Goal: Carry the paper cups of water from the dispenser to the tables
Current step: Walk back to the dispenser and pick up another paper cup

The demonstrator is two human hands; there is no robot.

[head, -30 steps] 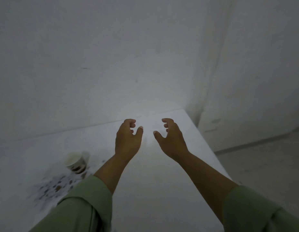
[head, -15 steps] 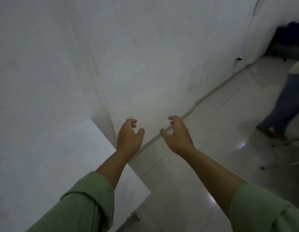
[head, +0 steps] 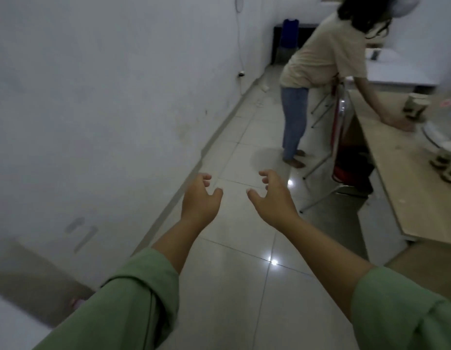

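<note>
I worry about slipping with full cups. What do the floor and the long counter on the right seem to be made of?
The floor looks like glazed ceramic tile: pale squares with grout lines and sharp glints of lamp light, so probably smooth. The counter looks like matt tan laminate or wood; it shows no shine, and the blur leaves it open.

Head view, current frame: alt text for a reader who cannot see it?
Two empty hands, left hand and right hand, reach forward, open, over a pale tiled floor. Ahead, a person in a beige shirt leans over a long tan table bearing stacked paper cups.

Bare floor (head: 234,286) ahead; person (head: 318,72), wooden table (head: 406,198) rightward.
</note>
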